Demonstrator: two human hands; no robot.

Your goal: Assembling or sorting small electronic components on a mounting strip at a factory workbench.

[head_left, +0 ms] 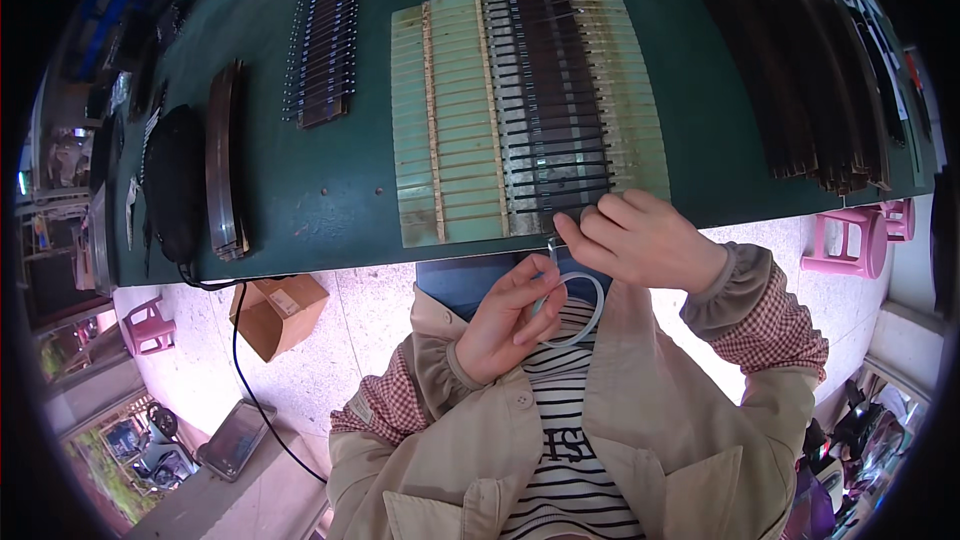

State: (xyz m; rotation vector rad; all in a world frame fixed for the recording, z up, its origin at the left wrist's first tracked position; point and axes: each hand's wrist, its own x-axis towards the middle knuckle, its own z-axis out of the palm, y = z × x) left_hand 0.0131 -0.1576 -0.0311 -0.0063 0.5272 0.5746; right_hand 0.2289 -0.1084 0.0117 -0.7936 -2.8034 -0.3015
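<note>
A roll of translucent whitish tape [594,324] hangs as a ring from my left hand [508,320], whose fingers are closed on its side. A short length of tape rises from it to the near edge of a light green slotted board [415,140]. There the closed fingers of my right hand [640,243] pinch near the tape's upper end; the exact grip is partly hidden. Across the board's slots lie several thin black rods [560,180], in parallel rows. Dark brown strips [550,70] run over them from far to near.
The board lies on a dark green table [330,225]. Left are a bundle of rods [325,45], brown strips [224,160] and a black pouch [175,185] with a cable. Stacked dark strips [800,90] lie right. A cardboard box [280,312] and pink stools [846,242] stand below.
</note>
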